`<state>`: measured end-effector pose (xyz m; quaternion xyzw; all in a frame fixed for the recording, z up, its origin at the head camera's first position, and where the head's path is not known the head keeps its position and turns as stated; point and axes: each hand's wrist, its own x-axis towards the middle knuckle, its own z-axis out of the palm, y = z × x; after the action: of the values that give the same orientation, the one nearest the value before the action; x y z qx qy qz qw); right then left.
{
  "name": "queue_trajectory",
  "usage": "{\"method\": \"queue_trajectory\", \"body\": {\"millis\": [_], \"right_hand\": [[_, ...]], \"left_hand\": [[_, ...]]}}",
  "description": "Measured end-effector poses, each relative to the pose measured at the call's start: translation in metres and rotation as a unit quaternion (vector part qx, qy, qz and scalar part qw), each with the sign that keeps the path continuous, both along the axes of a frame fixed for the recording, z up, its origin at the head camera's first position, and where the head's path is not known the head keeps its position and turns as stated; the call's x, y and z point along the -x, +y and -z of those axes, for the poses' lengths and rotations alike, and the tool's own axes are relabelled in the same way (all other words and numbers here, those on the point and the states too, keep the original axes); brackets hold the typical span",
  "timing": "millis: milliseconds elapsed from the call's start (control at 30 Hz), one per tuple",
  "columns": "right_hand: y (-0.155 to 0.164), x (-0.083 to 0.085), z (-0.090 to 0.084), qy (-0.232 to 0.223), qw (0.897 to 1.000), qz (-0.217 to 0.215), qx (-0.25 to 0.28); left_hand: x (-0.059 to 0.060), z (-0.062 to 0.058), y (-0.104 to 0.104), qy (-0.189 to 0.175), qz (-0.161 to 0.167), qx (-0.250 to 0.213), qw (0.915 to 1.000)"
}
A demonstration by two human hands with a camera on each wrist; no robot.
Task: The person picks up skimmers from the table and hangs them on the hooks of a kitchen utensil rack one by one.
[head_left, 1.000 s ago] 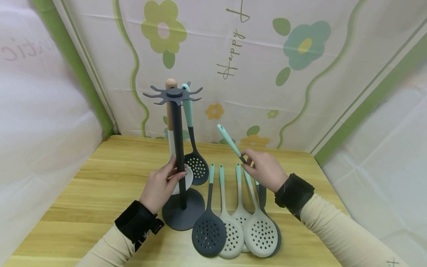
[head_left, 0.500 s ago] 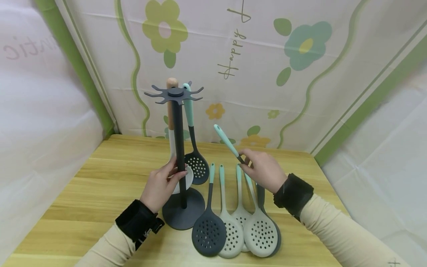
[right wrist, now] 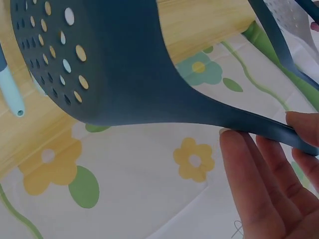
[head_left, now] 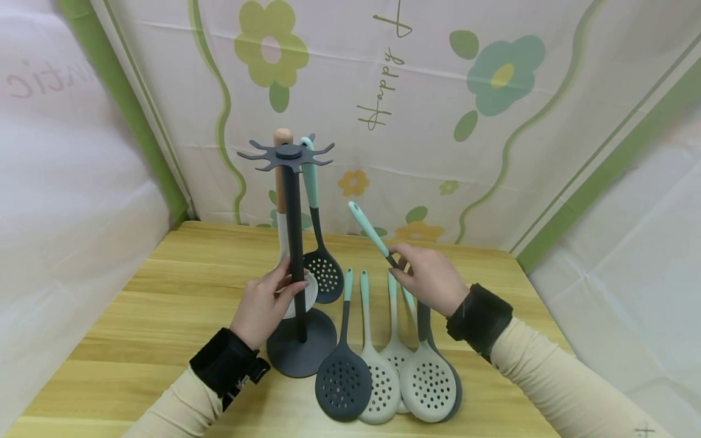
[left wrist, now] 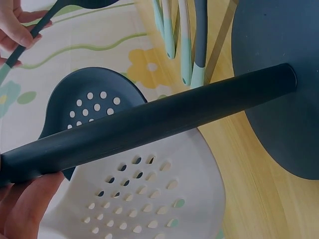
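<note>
My left hand (head_left: 268,304) grips the black post (head_left: 294,237) of an upright utensil rack, low down above its round base (head_left: 301,359). From the rack's hooked top (head_left: 287,155) hang a white skimmer (left wrist: 149,199) with a wooden handle (head_left: 281,188) and a dark skimmer (head_left: 324,274) with a mint handle. To the right of the rack, my right hand (head_left: 429,277) pinches another dark skimmer (right wrist: 134,69) by its neck, raised over the table. Its mint handle (head_left: 368,229) tilts up toward the rack. The hand hides part of it in the head view.
In front lie several more skimmers on the wooden table (head_left: 181,292): a dark one (head_left: 343,383) beside the rack's base, then overlapping light grey ones (head_left: 428,383), with a dark one partly underneath. A printed cloth (head_left: 328,73) stands behind the table.
My right hand has moved slightly left, bringing the skimmer's handle closer to the rack. My left hand stays at the same place on the post.
</note>
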<state>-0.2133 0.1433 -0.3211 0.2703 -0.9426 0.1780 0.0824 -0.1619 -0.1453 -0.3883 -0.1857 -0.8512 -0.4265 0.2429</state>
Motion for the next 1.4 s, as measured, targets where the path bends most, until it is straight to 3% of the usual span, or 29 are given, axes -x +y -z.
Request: {"method": "queue_trajectory", "body": {"millis": [700,1400], "right_hand": [[-0.011,-0.008,-0.004,-0.001,0.999,-0.028,0.037],[-0.02,-0.008,-0.012,-0.006,0.996,-0.042,0.084]], "left_hand": [[0.003,0.004,0.0,0.021,0.004,-0.009,0.9997],[0.002,0.003,0.0,0.007,0.005,-0.015,0.9999]]}}
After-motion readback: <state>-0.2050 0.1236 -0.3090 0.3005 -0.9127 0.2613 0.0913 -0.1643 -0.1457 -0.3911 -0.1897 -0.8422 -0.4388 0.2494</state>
